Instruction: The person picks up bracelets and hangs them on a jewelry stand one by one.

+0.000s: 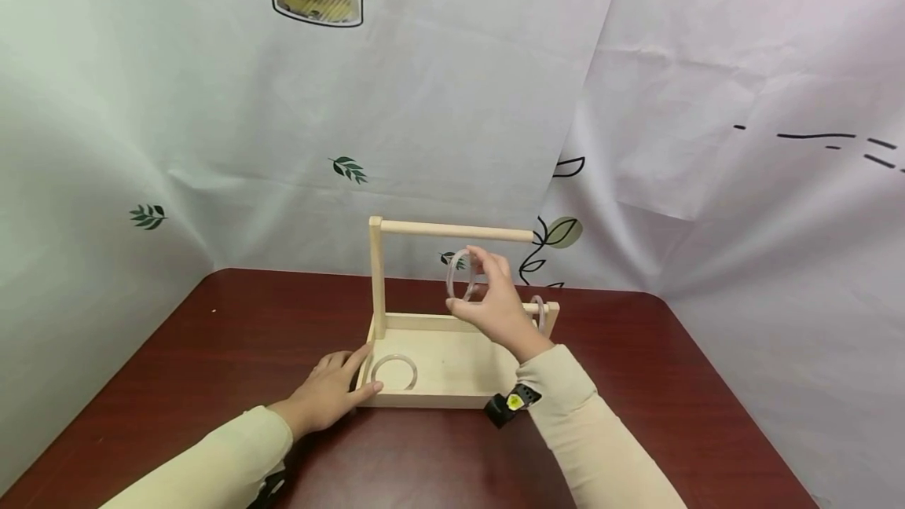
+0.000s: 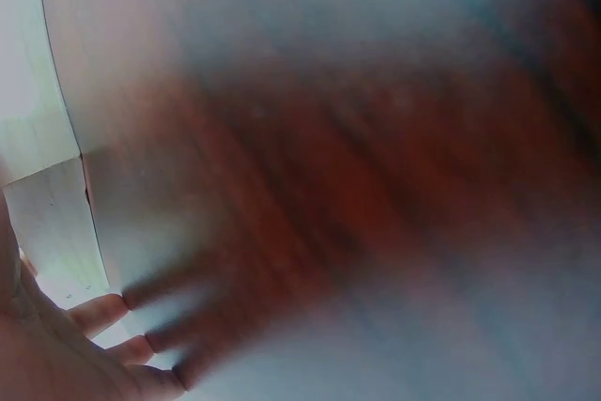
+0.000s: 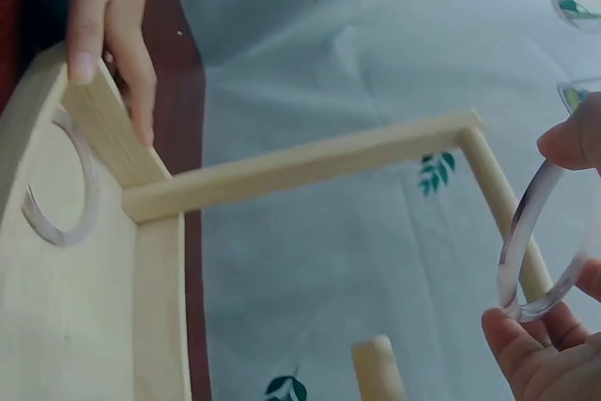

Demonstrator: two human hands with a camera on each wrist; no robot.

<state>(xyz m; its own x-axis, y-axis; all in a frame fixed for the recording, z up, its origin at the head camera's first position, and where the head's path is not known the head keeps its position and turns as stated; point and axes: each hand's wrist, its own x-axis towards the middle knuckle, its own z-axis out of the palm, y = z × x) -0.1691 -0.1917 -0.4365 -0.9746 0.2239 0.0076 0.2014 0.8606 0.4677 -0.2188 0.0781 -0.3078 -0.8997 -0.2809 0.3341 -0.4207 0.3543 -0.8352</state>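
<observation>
My right hand [image 1: 498, 309] pinches a translucent bangle [image 3: 526, 241] between thumb and fingers, held upright above the tray. Behind it, in the head view, runs the long upper rod [image 1: 452, 231] of a pale wooden display stand, borne by a tall post [image 1: 378, 281] at the left. My left hand [image 1: 325, 391] rests at the tray's [image 1: 459, 364] left end, thumb on the front corner and fingers straight along the side. Inside the tray near that hand lies a second bangle [image 1: 394, 358]. A third bangle [image 1: 540, 311] hangs on the short lower rod at the right.
The stand sits on a dark red-brown table [image 1: 269, 320]. A pale printed cloth [image 1: 452, 100] hangs behind and at the sides. The upper rod's right end is free, and in the right wrist view a rod end [image 3: 376, 368] points up near the bottom.
</observation>
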